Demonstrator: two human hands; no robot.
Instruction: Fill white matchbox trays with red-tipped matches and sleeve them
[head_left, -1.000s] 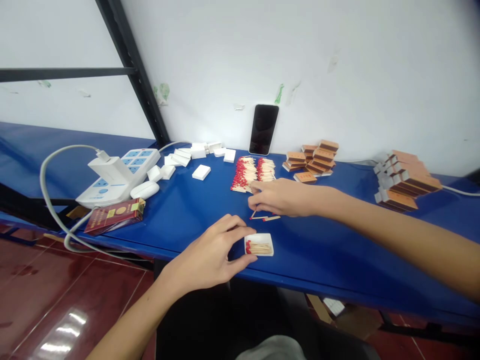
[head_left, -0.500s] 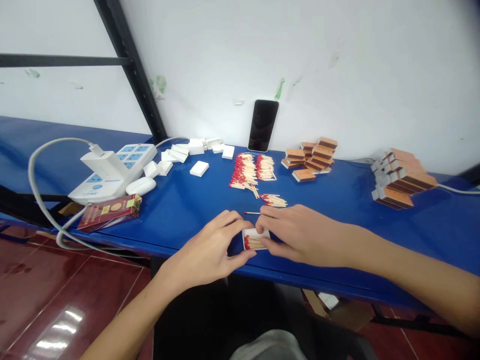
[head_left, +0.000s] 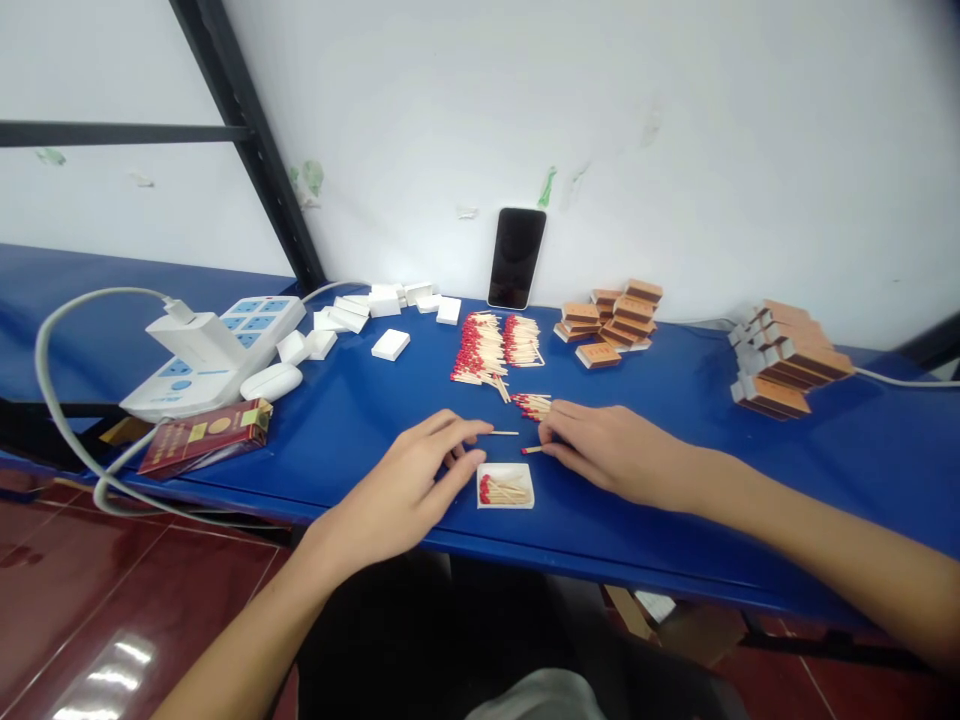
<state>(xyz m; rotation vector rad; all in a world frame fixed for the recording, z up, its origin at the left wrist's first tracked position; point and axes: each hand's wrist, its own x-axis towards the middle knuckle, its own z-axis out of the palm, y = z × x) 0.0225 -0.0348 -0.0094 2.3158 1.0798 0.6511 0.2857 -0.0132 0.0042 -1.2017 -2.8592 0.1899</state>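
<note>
**A:** The blue surface (head_left: 712, 470) is the widest worry. Its front edge runs just at six o'clock of the white tray (head_left: 514, 470), so a careless sweep of a forearm could push the tray over onto the red floor (head_left: 112, 600).

**B:** Agreed. The power strip (head_left: 225, 345) with its plugged charger sits well apart at ten o'clock, so I judge it a slim risk to the match heads.

**A:** Then the hands. The left hand (head_left: 405, 480) lies at nine o'clock of the tray, fingers spread wide and holding nothing, just beside the tray wall. It steadies nothing, so a knock from the other side could slide the tray.

**B:** The right hand (head_left: 611, 455) is at two o'clock, fingertips drawn narrow on the wooden end of the pinched match (head_left: 531, 450). I cannot tell whether that match is lifted or lies on the surface. A thin grip so far from the head could let it swivel or drop.

**A:** The small bundle (head_left: 534, 404) at twelve o'clock lies near the right fingers, and a brush could scatter it.

**B:** Smallest of all, the stray match (head_left: 501, 433) just off the left fingertips could roll. The matches in the tray also lie slightly askew, red heads at nine o'clock, and another laid crosswise might jam.
</note>
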